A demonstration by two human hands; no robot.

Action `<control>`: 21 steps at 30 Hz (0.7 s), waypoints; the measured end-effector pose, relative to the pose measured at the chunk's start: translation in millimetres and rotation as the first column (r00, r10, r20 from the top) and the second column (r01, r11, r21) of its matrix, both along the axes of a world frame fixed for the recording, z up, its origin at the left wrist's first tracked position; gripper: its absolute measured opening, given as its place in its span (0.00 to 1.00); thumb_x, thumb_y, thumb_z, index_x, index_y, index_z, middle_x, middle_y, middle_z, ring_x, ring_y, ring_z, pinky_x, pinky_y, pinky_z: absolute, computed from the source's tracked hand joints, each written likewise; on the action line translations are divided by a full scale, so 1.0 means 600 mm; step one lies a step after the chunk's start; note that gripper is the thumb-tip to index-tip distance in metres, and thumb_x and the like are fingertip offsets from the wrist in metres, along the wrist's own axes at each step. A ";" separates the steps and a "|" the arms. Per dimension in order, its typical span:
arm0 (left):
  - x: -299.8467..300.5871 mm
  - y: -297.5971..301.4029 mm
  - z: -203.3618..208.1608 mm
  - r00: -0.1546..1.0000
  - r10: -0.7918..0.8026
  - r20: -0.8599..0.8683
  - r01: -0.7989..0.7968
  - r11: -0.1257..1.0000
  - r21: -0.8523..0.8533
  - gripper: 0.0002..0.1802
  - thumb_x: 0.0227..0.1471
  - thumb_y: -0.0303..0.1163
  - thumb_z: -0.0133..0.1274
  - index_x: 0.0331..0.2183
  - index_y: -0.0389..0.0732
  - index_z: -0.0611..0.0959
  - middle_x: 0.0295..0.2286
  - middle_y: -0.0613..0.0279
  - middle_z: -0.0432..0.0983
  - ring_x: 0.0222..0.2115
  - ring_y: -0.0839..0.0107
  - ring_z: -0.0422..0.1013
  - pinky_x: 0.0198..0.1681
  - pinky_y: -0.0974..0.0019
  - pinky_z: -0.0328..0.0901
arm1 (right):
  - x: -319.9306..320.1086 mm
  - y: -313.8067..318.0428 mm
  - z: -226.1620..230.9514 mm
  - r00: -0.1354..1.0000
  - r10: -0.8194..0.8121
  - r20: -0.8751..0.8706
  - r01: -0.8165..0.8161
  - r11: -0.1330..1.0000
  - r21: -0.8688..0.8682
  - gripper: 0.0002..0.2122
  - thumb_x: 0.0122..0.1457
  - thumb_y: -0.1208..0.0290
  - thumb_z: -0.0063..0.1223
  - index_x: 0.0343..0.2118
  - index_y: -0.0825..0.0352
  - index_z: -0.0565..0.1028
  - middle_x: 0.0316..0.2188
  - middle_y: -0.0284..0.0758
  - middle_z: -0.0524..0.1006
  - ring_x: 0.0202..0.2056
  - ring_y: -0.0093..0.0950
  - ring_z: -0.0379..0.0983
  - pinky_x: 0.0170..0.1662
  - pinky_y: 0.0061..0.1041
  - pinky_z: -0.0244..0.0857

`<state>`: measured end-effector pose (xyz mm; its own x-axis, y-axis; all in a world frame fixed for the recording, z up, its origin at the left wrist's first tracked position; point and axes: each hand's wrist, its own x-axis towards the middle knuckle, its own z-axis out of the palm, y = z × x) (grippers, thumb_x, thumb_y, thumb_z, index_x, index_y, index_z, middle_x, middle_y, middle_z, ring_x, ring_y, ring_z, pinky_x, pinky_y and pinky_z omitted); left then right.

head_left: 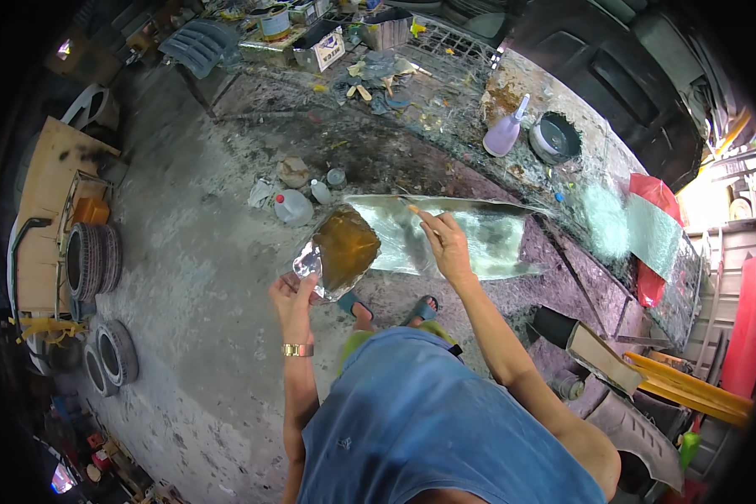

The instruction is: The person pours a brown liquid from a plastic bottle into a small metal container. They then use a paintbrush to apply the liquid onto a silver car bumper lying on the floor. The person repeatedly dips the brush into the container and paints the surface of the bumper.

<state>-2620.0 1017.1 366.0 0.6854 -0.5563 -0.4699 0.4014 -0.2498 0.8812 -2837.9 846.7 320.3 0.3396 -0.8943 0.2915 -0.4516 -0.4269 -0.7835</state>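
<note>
My left hand (296, 291) pinches the shiny, film-like edge of a glossy brown sheet (347, 249), which hangs beside the work surface. My right hand (448, 244) is closed round what looks like a small brush with a wooden handle (415, 209). Its tip meets the far edge of a long, wet-looking translucent sheet (487, 239), laid along the near side of the surface. The exact kind of brush cannot be made out. Just beyond the brown sheet are a clear jug with a red cap (293, 208), a small white bottle (320, 192) and a little cup (336, 177).
A purple squeeze bottle (502, 136) and a grey bucket (555, 138) stand on the stained bench. Pale fibre matting (657, 235) lies over red material at the right. Tins and boxes (319, 46) line the far end. Tyres (92, 260) stand at left, car panels (626, 416) at lower right.
</note>
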 end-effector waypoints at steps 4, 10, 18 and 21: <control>-0.010 -0.016 0.001 0.999 -0.035 0.019 0.035 0.999 0.000 0.35 0.38 0.31 0.61 0.44 0.31 0.59 0.35 0.57 0.68 0.30 0.74 0.67 0.30 0.72 0.64 | -0.029 0.016 0.072 0.997 0.028 0.074 -0.033 0.997 0.064 0.12 0.51 0.76 0.53 0.39 0.60 0.76 0.21 0.34 0.67 0.20 0.27 0.64 0.24 0.24 0.58; -0.034 -0.042 -0.003 0.995 -0.083 0.049 0.085 0.995 -0.052 0.34 0.38 0.30 0.61 0.43 0.31 0.60 0.35 0.56 0.68 0.30 0.74 0.67 0.29 0.72 0.65 | -0.018 0.027 0.133 0.923 0.377 -0.074 -0.378 0.926 -0.010 0.09 0.50 0.74 0.54 0.36 0.62 0.77 0.20 0.35 0.67 0.24 0.28 0.65 0.27 0.27 0.59; -0.058 -0.069 -0.013 0.991 -0.134 0.005 0.134 0.990 -0.033 0.33 0.38 0.32 0.62 0.42 0.32 0.60 0.33 0.57 0.69 0.28 0.73 0.68 0.29 0.73 0.66 | -0.046 0.000 0.094 0.957 0.284 0.051 -0.289 0.948 0.135 0.08 0.52 0.72 0.52 0.35 0.64 0.77 0.23 0.37 0.72 0.25 0.30 0.67 0.29 0.26 0.62; -0.052 -0.064 -0.025 0.993 -0.113 0.023 0.115 0.992 -0.056 0.34 0.37 0.32 0.62 0.42 0.32 0.60 0.33 0.56 0.69 0.29 0.73 0.68 0.28 0.72 0.66 | -0.086 -0.006 0.102 0.973 0.171 0.154 -0.203 0.952 0.228 0.08 0.52 0.73 0.52 0.36 0.65 0.77 0.23 0.38 0.73 0.25 0.30 0.68 0.29 0.26 0.62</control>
